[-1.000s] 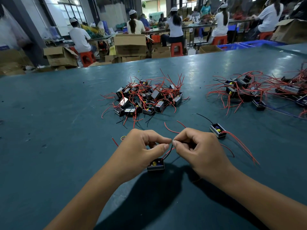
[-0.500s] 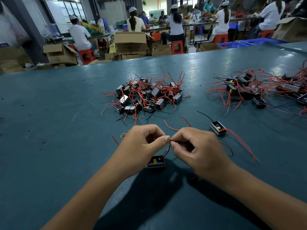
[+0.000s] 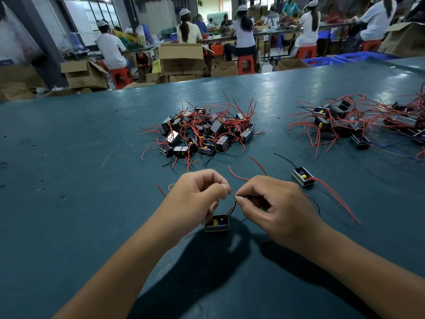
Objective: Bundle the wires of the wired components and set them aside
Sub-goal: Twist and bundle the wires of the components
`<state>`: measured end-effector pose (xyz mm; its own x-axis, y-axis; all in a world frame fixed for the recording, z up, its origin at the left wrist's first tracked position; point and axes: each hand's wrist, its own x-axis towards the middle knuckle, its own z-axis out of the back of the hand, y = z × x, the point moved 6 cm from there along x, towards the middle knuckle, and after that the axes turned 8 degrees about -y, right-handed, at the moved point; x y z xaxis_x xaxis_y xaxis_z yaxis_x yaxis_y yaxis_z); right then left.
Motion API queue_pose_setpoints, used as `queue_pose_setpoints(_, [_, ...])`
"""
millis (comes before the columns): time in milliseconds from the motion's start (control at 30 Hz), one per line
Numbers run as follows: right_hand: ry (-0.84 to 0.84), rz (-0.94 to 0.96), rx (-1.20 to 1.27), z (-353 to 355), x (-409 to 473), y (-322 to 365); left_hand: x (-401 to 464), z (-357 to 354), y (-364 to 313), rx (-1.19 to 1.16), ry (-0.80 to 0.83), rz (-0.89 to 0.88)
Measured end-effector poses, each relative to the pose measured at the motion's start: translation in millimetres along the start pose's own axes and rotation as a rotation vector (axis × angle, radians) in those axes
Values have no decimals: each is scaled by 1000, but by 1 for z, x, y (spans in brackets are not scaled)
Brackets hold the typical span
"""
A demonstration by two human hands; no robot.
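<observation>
A small black box component (image 3: 216, 223) with yellow and blue parts inside hangs just above the teal table (image 3: 80, 171), below my hands. Its red and black wires rise to my fingers. My right hand (image 3: 273, 208) pinches the black wire end between thumb and forefinger. My left hand (image 3: 197, 194) has its fingers curled, thumb and forefinger pinched close to the wires; what it holds is blurred. Another single component (image 3: 303, 176) with long red wires lies to the right.
A pile of components with red wires (image 3: 204, 132) sits in the table's middle, a second pile (image 3: 358, 125) at the right edge. A small rubber band (image 3: 171, 186) lies left of my left hand. Cardboard boxes (image 3: 181, 57) and seated workers are beyond the table.
My fingertips, touching before, have drawn slightly apart, with the black wire end now showing at my right fingertips. The component still hangs beneath my hands.
</observation>
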<state>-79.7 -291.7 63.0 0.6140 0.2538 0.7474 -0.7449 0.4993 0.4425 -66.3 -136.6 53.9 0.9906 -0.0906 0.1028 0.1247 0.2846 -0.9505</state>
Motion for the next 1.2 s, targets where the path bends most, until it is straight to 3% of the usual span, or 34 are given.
queue_pose_setpoints(133, [3, -43, 31, 0, 0, -3, -4, 5, -22, 454, 5, -521])
queue_pose_setpoints(333, [20, -57, 57, 0, 0, -2, -6, 4, -29, 549, 8, -760])
queue_pose_setpoints(1200, [36, -26, 59, 0, -1, 1, -6, 9, -24, 583, -30, -883])
